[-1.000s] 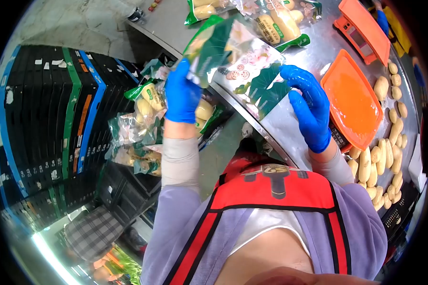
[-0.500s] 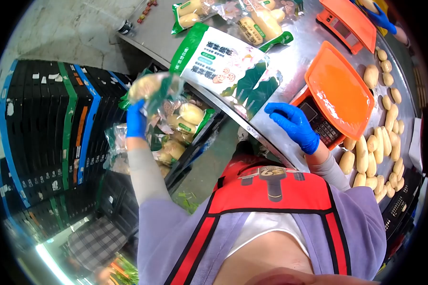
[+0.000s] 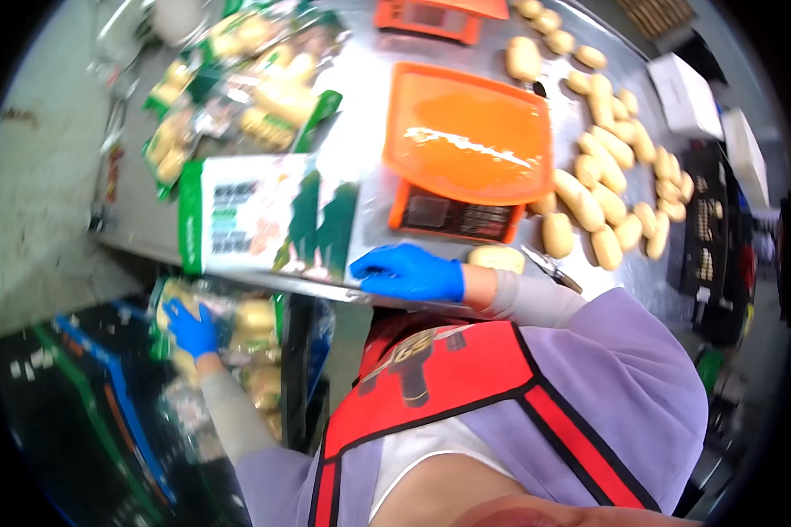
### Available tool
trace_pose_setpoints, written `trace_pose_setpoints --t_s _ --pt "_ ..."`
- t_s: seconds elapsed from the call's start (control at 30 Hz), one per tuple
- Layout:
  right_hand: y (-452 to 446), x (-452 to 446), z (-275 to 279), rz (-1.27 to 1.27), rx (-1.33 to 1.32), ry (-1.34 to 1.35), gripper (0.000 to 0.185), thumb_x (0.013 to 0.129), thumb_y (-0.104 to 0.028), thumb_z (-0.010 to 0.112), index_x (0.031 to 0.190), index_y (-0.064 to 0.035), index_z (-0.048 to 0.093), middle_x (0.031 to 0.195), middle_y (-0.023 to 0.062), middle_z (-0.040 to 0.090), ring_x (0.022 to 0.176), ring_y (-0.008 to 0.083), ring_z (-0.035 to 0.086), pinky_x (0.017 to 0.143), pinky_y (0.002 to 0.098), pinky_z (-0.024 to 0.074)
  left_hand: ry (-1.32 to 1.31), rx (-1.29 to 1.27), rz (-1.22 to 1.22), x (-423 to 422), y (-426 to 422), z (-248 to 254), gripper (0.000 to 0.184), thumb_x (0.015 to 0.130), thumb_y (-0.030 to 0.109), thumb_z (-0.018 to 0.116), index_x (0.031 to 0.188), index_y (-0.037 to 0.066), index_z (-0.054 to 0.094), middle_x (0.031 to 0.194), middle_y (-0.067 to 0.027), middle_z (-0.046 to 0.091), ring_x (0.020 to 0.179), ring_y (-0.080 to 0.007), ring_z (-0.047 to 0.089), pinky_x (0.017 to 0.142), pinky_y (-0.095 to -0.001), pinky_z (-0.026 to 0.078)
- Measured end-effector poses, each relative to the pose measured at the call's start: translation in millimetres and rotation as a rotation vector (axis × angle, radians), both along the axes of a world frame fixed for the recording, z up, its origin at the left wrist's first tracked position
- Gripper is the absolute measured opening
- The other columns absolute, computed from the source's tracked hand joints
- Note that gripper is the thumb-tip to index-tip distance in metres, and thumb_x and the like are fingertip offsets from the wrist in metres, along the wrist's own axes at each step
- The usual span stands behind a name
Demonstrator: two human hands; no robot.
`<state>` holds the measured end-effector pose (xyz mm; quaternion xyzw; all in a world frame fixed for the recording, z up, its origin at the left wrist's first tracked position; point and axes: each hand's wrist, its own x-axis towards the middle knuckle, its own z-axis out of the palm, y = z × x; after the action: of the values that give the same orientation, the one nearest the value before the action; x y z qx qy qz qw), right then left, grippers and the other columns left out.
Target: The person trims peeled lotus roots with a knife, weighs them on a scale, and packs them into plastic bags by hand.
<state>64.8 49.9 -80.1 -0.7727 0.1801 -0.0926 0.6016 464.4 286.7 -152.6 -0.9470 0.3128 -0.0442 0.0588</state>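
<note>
Metal table (image 3: pixel 360 123), bags of pale lotus root (image 3: pixel 257 318) below its edge.
Clear and glossy with green bands, they show plump, creamy pieces; the left hand (image 3: pixel 192 327) is over them, fingers spread, released. A flat printed bag (image 3: pixel 268 215) lies on the table; the right hand (image 3: pixel 410 273) is at its corner, grip impossible to tell. Beyond are an orange scale (image 3: pixel 470 136) and loose roots (image 3: pixel 605 162).

Small knife (image 3: pixel 561 276) lying on bench (image 3: pixel 141 215). Orange-topped scale (image 3: pixel 431 21) standing farther off, cut by upper edge. White boxes (image 3: pixel 687 95) showing beyond bench, near black crate (image 3: pixel 705 250). Dark stacked crates (image 3: pixel 48 413), striped blue and green, filling lower left; pale wall (image 3: pixel 35 193) rising above.
</note>
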Motion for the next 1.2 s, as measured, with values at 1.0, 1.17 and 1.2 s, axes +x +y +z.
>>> trace_pose_setpoints --t_s 1.0,1.17,1.2 --pt "-3 -432 -73 -1.878 -0.266 0.022 0.025 0.086 -0.010 0.059 0.109 0.0002 0.059 0.101 0.0057 0.063 0.091 0.0126 0.057 0.083 0.0254 0.0449 0.114 -0.699 -0.652 -132 -184 12 0.053 0.086 0.022 0.058 0.128 -0.006 0.042 0.129 -0.0234 0.045 0.120 -0.0343 0.042 0.102 -0.0400 0.032" --pt "-29 -538 -114 -2.116 -0.394 0.338 0.044 0.080 -0.019 0.066 0.118 0.0001 0.053 0.113 0.0130 0.060 0.101 0.0204 0.057 0.087 0.0310 0.0446 0.749 -0.463 -0.673 -193 -199 -8 0.051 0.086 0.024 0.057 0.125 -0.005 0.044 0.131 -0.0205 0.044 0.124 -0.0340 0.038 0.105 -0.0410 0.026" --pt "-34 -557 -122 -2.116 -0.444 0.413 0.048 0.079 -0.021 0.067 0.120 -0.0001 0.052 0.115 0.0147 0.058 0.104 0.0227 0.057 0.089 0.0323 0.0441 0.509 -0.449 -0.791 -202 -196 -8 0.049 0.085 0.025 0.056 0.122 -0.004 0.046 0.128 -0.0226 0.045 0.122 -0.0364 0.039 0.103 -0.0429 0.028"
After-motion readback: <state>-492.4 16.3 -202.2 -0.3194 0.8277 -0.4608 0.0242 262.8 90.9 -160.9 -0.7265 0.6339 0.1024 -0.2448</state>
